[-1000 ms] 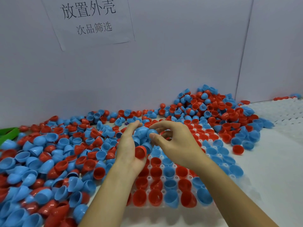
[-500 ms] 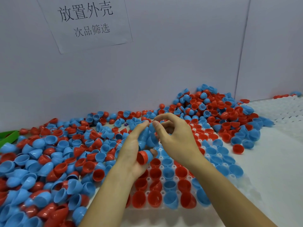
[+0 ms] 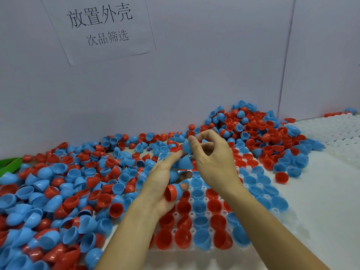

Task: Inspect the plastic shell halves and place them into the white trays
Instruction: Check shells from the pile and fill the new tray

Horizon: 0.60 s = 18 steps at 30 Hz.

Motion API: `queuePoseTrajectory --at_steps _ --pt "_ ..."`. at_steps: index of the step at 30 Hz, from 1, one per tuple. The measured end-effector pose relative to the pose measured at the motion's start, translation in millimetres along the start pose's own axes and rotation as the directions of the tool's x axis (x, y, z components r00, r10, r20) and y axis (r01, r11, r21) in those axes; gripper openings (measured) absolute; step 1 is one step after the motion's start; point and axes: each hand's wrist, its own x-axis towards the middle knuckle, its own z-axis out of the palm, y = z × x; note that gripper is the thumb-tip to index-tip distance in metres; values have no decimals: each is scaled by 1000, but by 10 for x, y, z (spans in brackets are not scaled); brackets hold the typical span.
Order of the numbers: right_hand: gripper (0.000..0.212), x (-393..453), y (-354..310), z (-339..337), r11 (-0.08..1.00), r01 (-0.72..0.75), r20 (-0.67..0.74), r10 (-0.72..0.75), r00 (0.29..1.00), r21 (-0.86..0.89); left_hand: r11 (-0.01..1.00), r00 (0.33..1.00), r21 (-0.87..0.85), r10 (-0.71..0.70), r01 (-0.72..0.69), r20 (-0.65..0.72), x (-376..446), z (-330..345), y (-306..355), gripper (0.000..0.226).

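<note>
My left hand (image 3: 162,184) is palm up over the white tray (image 3: 196,248) and cradles several nested shell halves: a red one (image 3: 171,193) at the palm's edge under my thumb and blue ones (image 3: 184,162) by the fingers. My right hand (image 3: 212,158) is just above and to the right, pinching a single blue shell half (image 3: 186,147) between thumb and forefinger. The tray's pockets hold several red and blue halves with their openings up.
A thick pile of loose red and blue shell halves (image 3: 64,191) covers the table to the left, and another heap (image 3: 259,137) lies at the back right against the wall. More white trays (image 3: 341,137) sit at far right. A green object (image 3: 9,162) lies at the left edge.
My right hand has lifted one blue half up and away from the stack in my left hand. My left hand's fingers have opened out flatter.
</note>
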Motion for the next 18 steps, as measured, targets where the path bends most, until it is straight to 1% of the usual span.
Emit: queuePoseTrajectory --at_steps 3,5,8,11,14,16,18 --pt "17 -4 -2 -25 999 23 101 -19 995 -36 1000 1000 -28 1 -1 -23 15 -14 1 16" --pt "15 -6 -1 -58 997 11 202 4 979 -76 1000 999 -25 2 -4 -51 14 -22 10 16" --pt "27 -6 -9 -100 986 8 315 44 948 -164 1000 998 -31 -3 1 -70 11 -39 21 17" --pt "29 -9 -18 -101 981 11 295 47 954 -192 1000 997 -7 -2 2 -79 19 -44 22 17" --pt "20 0 1 -88 977 32 233 19 972 -211 1000 995 -12 1 -3 -102 23 -44 23 16" --pt "14 8 18 -97 979 46 188 -8 982 -199 1000 992 -22 12 -15 -126 34 -57 25 20" --pt "12 27 25 -135 979 46 163 -13 987 -199 999 987 -34 21 -27 -158 44 -68 33 18"
